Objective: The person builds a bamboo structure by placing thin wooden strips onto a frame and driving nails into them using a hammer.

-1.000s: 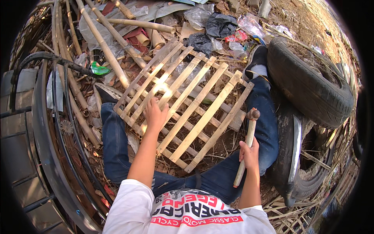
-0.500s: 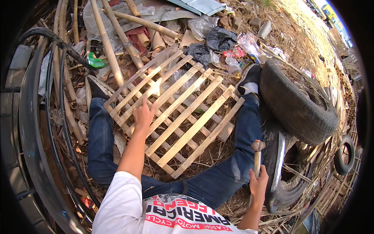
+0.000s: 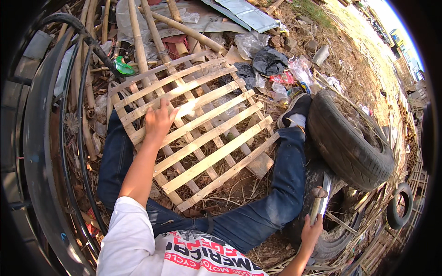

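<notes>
The left hand (image 3: 157, 123) lies on the frame (image 3: 207, 118), its fingers (image 3: 163, 106) loosely spread and the thumb apart; whether the tips pinch a slat I can't tell from here. To my eye the hand is there to steady it. I count eight slats (image 3: 217, 155) lying over crosspieces, whose number I can't settle through the gaps.

Well to the right of those fingers, the right hand (image 3: 311, 232) has its fingers closed around the handle of one hammer (image 3: 316, 208), head up, probably kept out there so it stays clear of the wood.

The frame spreads ahead and to the right of the left fingers, and two legs flank it, left leg (image 3: 113, 165) and right leg (image 3: 285, 184), which likely keeps it within easy reach. One plank (image 3: 260, 165) pokes out under its far right side.

Beyond the right fingers are three tyres: a big one (image 3: 343, 147) leaning ahead, another (image 3: 329, 250) just beside the hand, and a small one (image 3: 392, 211) off to the right. Ahead of the left fingers lie several poles (image 3: 138, 41), too tangled to count, one green scrap (image 3: 123, 66), and, farther right, two black bags (image 3: 270, 60).
</notes>
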Available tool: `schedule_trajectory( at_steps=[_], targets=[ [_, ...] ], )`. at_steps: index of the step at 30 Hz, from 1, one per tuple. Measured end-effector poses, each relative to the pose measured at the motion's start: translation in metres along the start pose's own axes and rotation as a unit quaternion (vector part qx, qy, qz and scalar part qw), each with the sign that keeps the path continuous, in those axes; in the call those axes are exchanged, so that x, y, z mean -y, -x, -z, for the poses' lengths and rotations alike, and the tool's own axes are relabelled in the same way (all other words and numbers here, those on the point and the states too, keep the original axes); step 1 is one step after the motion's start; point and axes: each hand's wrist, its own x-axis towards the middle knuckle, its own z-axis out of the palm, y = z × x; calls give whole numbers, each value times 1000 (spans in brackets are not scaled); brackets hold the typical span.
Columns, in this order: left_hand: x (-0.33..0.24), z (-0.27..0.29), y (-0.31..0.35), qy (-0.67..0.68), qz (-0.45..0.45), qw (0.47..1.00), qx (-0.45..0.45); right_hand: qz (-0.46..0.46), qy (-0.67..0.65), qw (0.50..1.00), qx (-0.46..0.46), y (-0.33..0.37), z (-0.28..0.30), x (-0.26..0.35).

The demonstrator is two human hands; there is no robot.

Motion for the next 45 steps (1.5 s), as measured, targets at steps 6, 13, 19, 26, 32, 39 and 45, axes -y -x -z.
schedule_trajectory(
  at_steps=[6, 13, 19, 26, 32, 39, 45],
  targets=[
    [5, 52, -39, -39, -15, 997, 61, 4, -16, 1000, 25, -6, -1, 4],
    [17, 121, -59, -99, -63, 991, 71, 66, -93, 993, 25, 1, -14, 26],
    [-2, 156, -83, -160, -165, 973, 28, -12, -114, 990, 79, -10, -22, 25],
    [-6, 183, -116, -161, -318, 933, -53, 43, -155, 983, 94, -27, -44, 45],
    [-10, 227, -148, -227, -378, 897, -22, 110, -192, 967, 127, -80, -104, 98],
    [-29, 270, -152, -258, -400, 878, -61, 99, -52, 972, 208, -180, -220, 144],
    [-33, 284, -149, -253, -436, 856, -115, 108, 32, 960, 255, -192, -230, 152]
  ],
)
